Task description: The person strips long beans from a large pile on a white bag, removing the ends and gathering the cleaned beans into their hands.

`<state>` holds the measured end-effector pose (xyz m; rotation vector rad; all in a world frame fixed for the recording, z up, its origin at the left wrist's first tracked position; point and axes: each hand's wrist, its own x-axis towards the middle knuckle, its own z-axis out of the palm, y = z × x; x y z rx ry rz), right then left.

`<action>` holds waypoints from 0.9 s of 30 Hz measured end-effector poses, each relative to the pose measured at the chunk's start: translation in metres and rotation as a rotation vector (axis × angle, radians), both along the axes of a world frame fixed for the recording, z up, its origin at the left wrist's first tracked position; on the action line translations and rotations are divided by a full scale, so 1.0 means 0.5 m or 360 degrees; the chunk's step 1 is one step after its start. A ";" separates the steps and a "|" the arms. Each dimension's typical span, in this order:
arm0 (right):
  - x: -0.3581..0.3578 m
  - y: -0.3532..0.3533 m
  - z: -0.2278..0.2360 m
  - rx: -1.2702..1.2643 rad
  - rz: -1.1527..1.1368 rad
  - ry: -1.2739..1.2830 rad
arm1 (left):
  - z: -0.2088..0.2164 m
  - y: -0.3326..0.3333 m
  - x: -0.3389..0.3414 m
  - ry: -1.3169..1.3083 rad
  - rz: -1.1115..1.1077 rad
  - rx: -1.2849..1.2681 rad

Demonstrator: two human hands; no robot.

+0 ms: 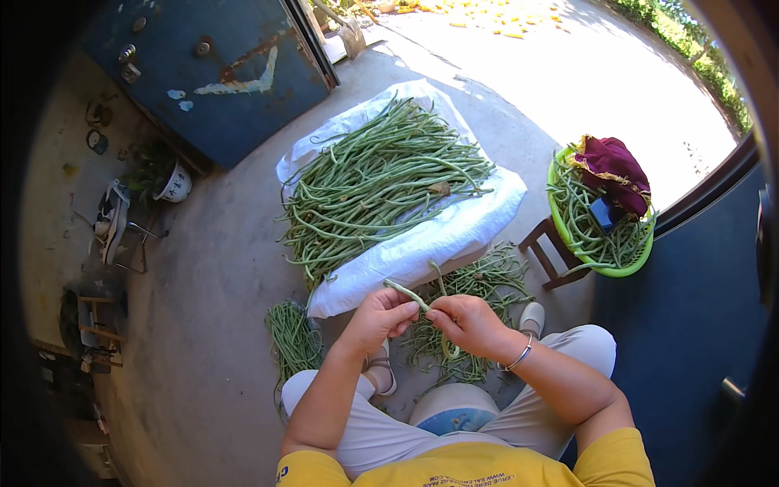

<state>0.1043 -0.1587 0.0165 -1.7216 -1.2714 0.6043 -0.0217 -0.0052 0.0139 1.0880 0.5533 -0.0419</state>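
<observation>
Long bean (406, 293) is the thing in work: one thin green pod, held between both hands just above the person's knees, near the front edge of the white sack.

Going from left to right: on the floor at the left lies a small bundle of beans (294, 337), laid side by side. Next comes the left hand (380, 316); it is closed narrow, the fingertips pinching the pod a little behind its free end, which sticks out to the far left. The right hand (468, 323) is also closed on the same pod, thumb against forefinger, and the rest of the pod hangs down in a loop below this hand. The two hands almost touch each other.

I judge that the pod is very light, limp along its length and easy to bend, but it snaps if it is folded sharply. Its skin looks dry and not slippery. A pinch with the fingertips close to the working point seems the good hold, because far from the grip the pod only flops.

Behind the hands, the white sack (454, 231) carries a big heap of beans (377, 178). Loose beans (479, 280) lie on the floor under it. At the far right, a green basin (604, 268) stands on a wooden stool (545, 252).
</observation>
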 end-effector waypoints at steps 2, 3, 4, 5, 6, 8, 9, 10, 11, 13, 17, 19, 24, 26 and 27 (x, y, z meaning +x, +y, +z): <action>0.002 -0.004 -0.006 -0.0022 0.0033 0.0070 | 0.002 -0.002 0.001 0.0009 -0.0031 0.0029; 0.003 -0.005 -0.006 -0.0063 0.0045 0.0201 | 0.003 -0.001 0.000 0.0019 -0.0044 0.0045; 0.004 -0.006 -0.004 -0.0105 0.0058 0.0332 | 0.004 -0.002 0.001 0.0021 -0.0076 0.0104; 0.005 -0.007 -0.003 -0.0146 0.0071 0.0464 | 0.005 -0.004 0.003 0.0023 -0.0108 0.0163; 0.005 -0.008 -0.002 -0.0124 0.0067 0.0496 | 0.006 -0.007 0.007 0.0021 -0.0143 0.0222; 0.005 -0.008 -0.004 -0.0079 0.0062 0.0559 | -0.004 -0.016 0.009 0.0076 -0.0163 0.0487; 0.007 -0.009 -0.006 -0.0085 0.0059 0.0513 | -0.010 -0.018 0.010 0.0102 -0.0174 0.0618; 0.010 -0.010 -0.008 -0.0091 0.0058 0.0467 | -0.014 -0.015 0.008 0.0170 -0.0313 0.0835; 0.012 -0.011 -0.011 -0.0097 0.0057 0.0420 | -0.018 -0.009 0.005 0.0239 -0.0451 0.1051; 0.016 -0.011 -0.022 -0.0115 0.0027 0.0458 | -0.003 -0.011 0.006 0.0384 -0.0691 0.1477; 0.020 -0.012 -0.025 -0.0090 -0.0009 0.0452 | 0.006 -0.013 0.002 0.0552 -0.0784 0.1679; 0.018 -0.015 -0.027 -0.0048 -0.0057 0.0701 | 0.008 -0.008 -0.006 0.0587 -0.0700 0.1763; 0.033 -0.021 -0.025 -0.0153 -0.0016 0.1160 | -0.014 0.045 -0.022 0.0431 -0.0133 0.1643; 0.034 -0.020 -0.029 -0.0177 0.0032 0.1273 | -0.017 0.059 -0.023 0.0264 0.0163 0.1193; 0.035 -0.021 -0.033 -0.0191 0.0059 0.1319 | -0.011 0.062 -0.020 0.0128 0.0192 0.0877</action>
